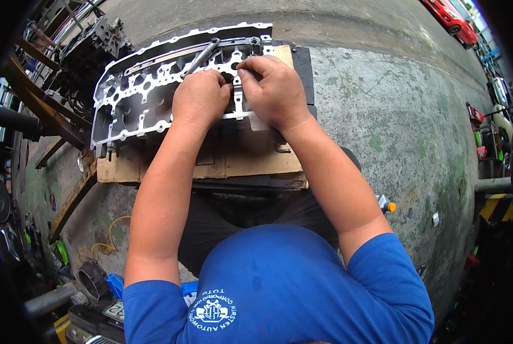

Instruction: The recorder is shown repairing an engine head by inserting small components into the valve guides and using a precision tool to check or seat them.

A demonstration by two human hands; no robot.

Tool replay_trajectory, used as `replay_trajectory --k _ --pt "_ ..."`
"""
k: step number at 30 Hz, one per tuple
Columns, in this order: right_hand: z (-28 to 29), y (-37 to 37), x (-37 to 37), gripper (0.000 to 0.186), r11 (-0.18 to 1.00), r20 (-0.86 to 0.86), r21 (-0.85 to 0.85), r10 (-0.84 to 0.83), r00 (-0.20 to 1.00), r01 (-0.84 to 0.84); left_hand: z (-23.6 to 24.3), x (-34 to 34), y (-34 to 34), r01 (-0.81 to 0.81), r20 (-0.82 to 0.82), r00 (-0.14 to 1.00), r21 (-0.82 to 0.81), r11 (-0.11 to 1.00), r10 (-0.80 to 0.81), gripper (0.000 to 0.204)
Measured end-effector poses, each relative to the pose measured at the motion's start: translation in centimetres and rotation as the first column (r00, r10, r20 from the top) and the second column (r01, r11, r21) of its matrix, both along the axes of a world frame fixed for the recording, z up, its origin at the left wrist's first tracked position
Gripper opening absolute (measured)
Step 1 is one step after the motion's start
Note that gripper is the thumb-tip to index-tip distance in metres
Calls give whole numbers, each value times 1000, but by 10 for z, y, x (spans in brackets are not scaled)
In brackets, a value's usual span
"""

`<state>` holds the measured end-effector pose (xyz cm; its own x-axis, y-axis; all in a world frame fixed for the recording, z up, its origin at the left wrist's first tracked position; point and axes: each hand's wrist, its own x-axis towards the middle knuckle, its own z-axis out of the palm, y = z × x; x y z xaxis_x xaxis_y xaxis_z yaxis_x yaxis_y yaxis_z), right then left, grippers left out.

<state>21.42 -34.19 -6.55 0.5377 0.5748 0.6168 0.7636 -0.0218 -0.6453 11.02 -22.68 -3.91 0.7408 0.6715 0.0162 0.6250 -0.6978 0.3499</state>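
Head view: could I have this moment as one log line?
left hand: over casting, grip hidden | right hand: over casting, fingers bent | cardboard: under casting | grey rod: just beyond left hand

The engine casting (pixel 166 73) is bright metal; the cardboard (pixel 251 164) matt; the floor (pixel 383 120) rough concrete; the shirt (pixel 296 275) cloth.

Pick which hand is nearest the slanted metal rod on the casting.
The left hand: the slanted metal rod runs down close to its knuckles, while the right hand is farther off, toward the right end of the casting.
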Motion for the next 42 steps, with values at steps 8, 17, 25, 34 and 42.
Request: replay_trajectory --k 8,17,25,34,42 --pt "1 -3 0 9 1000 6 -20 17 1000 -17 -9 -8 7 33 103 994 -60 998 -26 18" --pt "7 2 -6 6 990 305 -143 50 951 -6 -17 -26 16 163 525 849 -153 975 -59 22" --pt "12 0 -7 4 973 346 -228 55 937 27 -15 -87 48 -22 823 565 -59 998 62 13" --pt "15 1 -12 4 957 255 -288 55 965 22 -31 -95 56 -57 810 574 -111 992 124 11" --pt "16 1 -11 7 963 273 -271 73 959 4 -28 -95 54 -53 815 573 -68 996 86 12"
